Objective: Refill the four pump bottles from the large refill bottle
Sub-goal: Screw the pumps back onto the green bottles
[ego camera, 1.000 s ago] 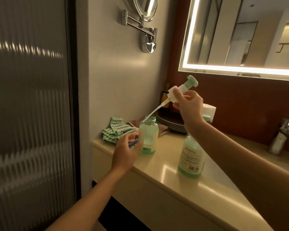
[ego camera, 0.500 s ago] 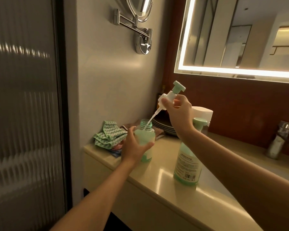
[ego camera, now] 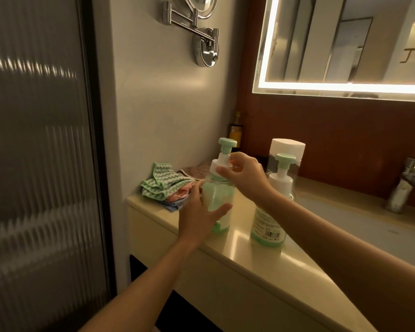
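A clear pump bottle [ego camera: 219, 200] with pale green liquid stands on the beige counter [ego camera: 240, 245]. My left hand [ego camera: 199, 221] wraps around its body. My right hand [ego camera: 243, 177] grips the white collar of its green-topped pump head [ego camera: 226, 149], which sits in the bottle's neck. To the right stands a second pump bottle [ego camera: 270, 224] with a green pump top and a label with a barcode. Behind it rises the large clear refill bottle [ego camera: 288, 147] with a white cap, partly hidden by that bottle and my right arm.
Folded green zigzag cloths [ego camera: 163, 185] lie at the counter's left end by the wall. A chrome tap [ego camera: 407, 185] stands at far right beside the sink basin [ego camera: 359, 219]. A lit mirror hangs above. A ribbed glass door [ego camera: 34, 164] fills the left side.
My right hand lowered the pump head, with its tube sliding into the open bottle, until it sat on the neck. My left hand took hold of the bottle's body.
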`<action>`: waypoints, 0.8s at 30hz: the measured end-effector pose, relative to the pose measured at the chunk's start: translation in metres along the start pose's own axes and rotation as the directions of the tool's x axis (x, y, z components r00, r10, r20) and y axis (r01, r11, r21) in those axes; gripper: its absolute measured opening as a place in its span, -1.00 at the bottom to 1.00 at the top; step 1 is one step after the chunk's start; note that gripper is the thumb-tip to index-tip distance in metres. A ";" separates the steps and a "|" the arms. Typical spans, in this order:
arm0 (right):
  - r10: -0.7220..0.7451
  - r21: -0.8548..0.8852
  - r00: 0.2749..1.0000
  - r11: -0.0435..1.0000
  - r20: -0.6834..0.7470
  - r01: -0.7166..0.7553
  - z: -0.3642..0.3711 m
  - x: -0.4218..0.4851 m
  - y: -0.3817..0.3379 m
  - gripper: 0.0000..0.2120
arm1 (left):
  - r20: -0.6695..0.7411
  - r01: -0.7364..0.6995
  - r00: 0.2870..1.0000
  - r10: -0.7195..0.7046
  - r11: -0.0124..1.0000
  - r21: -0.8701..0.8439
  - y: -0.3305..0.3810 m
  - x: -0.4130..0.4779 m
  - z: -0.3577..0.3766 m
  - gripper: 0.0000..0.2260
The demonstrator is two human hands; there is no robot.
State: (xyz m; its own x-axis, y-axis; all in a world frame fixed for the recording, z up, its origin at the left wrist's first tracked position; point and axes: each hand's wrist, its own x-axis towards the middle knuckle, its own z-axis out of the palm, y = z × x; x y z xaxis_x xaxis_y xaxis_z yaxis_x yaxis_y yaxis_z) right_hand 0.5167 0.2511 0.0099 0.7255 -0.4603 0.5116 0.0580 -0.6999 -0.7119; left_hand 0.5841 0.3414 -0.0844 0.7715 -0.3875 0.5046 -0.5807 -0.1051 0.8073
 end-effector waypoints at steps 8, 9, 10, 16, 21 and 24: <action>-0.008 0.022 0.996 1.000 -0.088 0.010 0.011 -0.009 0.008 -0.62 | -0.010 -0.009 1.000 0.010 1.000 0.020 0.002 -0.003 0.001 -0.29; -0.013 0.019 0.995 1.000 -0.094 0.014 0.012 -0.009 0.007 -0.60 | -0.010 -0.010 1.000 0.010 1.000 0.021 0.002 -0.003 0.001 -0.28; -0.017 0.024 0.996 1.000 -0.090 0.019 0.013 -0.009 0.005 -0.57 | -0.010 -0.008 1.000 0.008 1.000 0.022 0.003 -0.004 0.001 -0.29; 0.008 0.096 0.999 0.995 0.038 -0.012 0.017 -0.008 0.004 -0.63 | -0.019 -0.025 1.000 0.025 0.999 0.042 0.003 -0.003 0.001 -0.29; -0.038 0.013 0.996 0.999 -0.084 0.039 0.018 -0.018 0.012 -0.54 | -0.033 -0.035 0.999 0.037 0.998 0.051 0.001 -0.003 0.001 -0.28; -0.018 0.034 0.994 0.999 -0.109 0.021 0.018 -0.013 0.008 -0.49 | -0.019 -0.034 0.999 0.035 0.999 0.024 0.002 -0.003 0.002 -0.29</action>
State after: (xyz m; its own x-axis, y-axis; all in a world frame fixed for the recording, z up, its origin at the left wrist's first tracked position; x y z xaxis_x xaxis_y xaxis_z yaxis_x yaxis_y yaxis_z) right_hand 0.5199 0.2612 -0.0116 0.6452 -0.5048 0.5736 0.0966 -0.6908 -0.7166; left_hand 0.5799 0.3411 -0.0850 0.7558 -0.3735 0.5378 -0.6127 -0.1137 0.7821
